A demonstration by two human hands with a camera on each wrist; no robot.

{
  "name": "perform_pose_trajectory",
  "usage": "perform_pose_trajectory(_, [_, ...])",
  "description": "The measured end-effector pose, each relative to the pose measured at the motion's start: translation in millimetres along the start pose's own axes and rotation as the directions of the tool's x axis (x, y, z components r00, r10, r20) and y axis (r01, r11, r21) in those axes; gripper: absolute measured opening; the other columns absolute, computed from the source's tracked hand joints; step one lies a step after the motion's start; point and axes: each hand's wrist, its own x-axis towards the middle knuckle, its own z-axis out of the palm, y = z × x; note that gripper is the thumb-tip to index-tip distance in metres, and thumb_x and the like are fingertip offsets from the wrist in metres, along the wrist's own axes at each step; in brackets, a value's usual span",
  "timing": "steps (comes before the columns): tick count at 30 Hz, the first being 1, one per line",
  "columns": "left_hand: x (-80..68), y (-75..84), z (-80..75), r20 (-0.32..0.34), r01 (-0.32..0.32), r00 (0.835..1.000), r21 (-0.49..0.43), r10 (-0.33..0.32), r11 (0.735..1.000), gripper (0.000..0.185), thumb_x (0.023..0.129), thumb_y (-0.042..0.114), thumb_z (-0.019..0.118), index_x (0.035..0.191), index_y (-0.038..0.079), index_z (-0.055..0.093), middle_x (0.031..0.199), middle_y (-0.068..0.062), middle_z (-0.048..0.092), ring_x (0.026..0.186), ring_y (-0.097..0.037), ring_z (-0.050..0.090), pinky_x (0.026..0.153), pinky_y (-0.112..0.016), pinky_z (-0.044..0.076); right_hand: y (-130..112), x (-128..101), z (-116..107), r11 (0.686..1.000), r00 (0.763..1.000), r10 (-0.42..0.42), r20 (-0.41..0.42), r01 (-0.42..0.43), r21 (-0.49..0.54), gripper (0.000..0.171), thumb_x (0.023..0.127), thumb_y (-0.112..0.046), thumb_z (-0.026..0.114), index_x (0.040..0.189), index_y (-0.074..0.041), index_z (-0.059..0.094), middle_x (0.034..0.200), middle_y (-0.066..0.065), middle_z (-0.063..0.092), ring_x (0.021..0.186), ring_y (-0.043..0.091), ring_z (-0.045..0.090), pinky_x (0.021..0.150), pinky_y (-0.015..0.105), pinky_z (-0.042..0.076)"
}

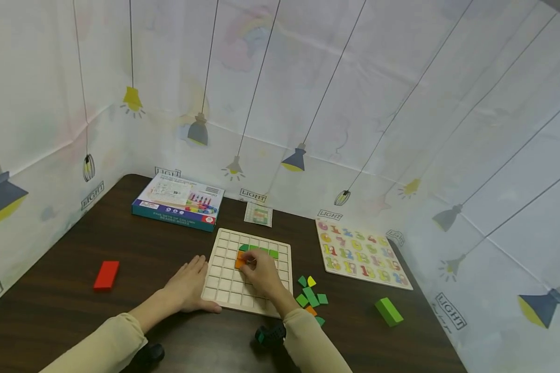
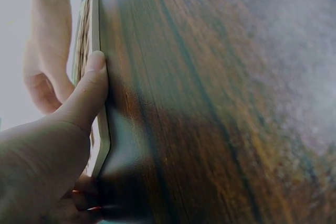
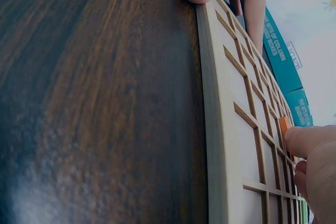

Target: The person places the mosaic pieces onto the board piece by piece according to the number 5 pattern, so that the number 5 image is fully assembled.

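Note:
A pale wooden grid board (image 1: 224, 285) lies on the dark table. My left hand (image 1: 188, 286) rests at its near left corner, fingers stretched along the left side and thumb against the front edge, as the left wrist view also shows. Over the middle of the board, my right hand (image 1: 263, 272) pinches a small orange piece (image 3: 284, 124) between thumb and fingers, at the grid cells. Just beyond those fingers, green square pieces (image 1: 274, 254) and a dark green rounded piece (image 1: 244, 247) sit in a row in the cells. The right hand partly hides this row.
Loose green, yellow and orange pieces (image 1: 310, 296) lie right of the board. A green block (image 1: 389, 312) and a number board (image 1: 364, 254) are farther right. A red block (image 1: 106, 275) lies left. Behind stand a blue box (image 1: 172, 213) and a small pattern card (image 1: 259, 214).

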Motion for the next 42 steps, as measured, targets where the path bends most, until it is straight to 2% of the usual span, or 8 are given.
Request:
perform_pose_trajectory(3, [-0.3, 2.9, 1.1, 0.003, -0.004, 1.000, 0.005, 0.004, 1.000, 0.118, 0.067, 0.069, 0.069, 0.137, -0.017, 0.032, 0.145, -0.033, 0.026, 0.135, -0.045, 0.023, 0.107, -0.055, 0.024, 1.3, -3.9, -1.3, 1.000, 1.000, -0.005, 0.002, 0.005, -0.013, 0.021, 0.085, -0.007, 0.069, 0.106, -0.004, 0.066, 0.101, 0.008, 0.063, 0.090, 0.020, 0.061, 0.074, 0.025, 0.052])
perform_pose_trajectory(10, [1.1, 6.8, 3.4, 0.019, -0.015, 1.000, 0.021, 0.015, 1.000, 0.119, 0.067, 0.071, 0.067, 0.138, -0.017, 0.031, 0.145, -0.033, 0.025, 0.136, -0.045, 0.023, 0.107, -0.055, 0.024, 0.9, -10.0, -6.7, 0.997, 0.997, 0.076, 0.027, -0.076, -0.009, 0.021, 0.086, -0.008, 0.067, 0.107, -0.006, 0.066, 0.104, 0.004, 0.063, 0.096, 0.017, 0.060, 0.080, 0.026, 0.050])
perform_pose_trajectory(23, [0.5, 8.4, 5.0, 0.037, -0.001, 0.999, -0.008, 0.001, 1.000, 0.118, 0.067, 0.068, 0.070, 0.138, -0.018, 0.031, 0.145, -0.034, 0.026, 0.135, -0.046, 0.023, 0.107, -0.055, 0.023, 2.6, -17.2, -16.6, 0.998, 0.997, 0.068, 0.028, -0.068, -0.002, 0.025, 0.087, -0.007, 0.066, 0.112, -0.005, 0.065, 0.106, 0.005, 0.064, 0.097, 0.018, 0.062, 0.082, 0.028, 0.051])
perform_pose_trajectory(33, [3.7, 5.2, 4.8, 0.027, -0.015, 1.000, 0.008, 0.015, 1.000, 0.120, 0.066, 0.071, 0.068, 0.137, -0.019, 0.031, 0.144, -0.035, 0.026, 0.134, -0.047, 0.024, 0.107, -0.056, 0.023, 12.1, -28.9, -44.3, 1.000, 1.000, 0.012, -0.026, -0.011, 0.027, 0.022, 0.085, -0.001, 0.068, 0.106, 0.002, 0.065, 0.100, 0.009, 0.065, 0.092, 0.022, 0.062, 0.079, 0.030, 0.052])
perform_pose_trajectory(42, [2.3, 1.2, 1.0, 0.011, -0.012, 1.000, 0.023, 0.012, 1.000, 0.120, 0.066, 0.071, 0.068, 0.137, -0.019, 0.031, 0.143, -0.036, 0.026, 0.134, -0.048, 0.024, 0.105, -0.058, 0.024, 24.7, -55.3, -66.9, 0.999, 0.999, 0.029, -0.019, -0.028, 0.026, 0.020, 0.084, -0.003, 0.069, 0.104, -0.002, 0.065, 0.096, 0.006, 0.065, 0.087, 0.018, 0.063, 0.074, 0.032, 0.054])
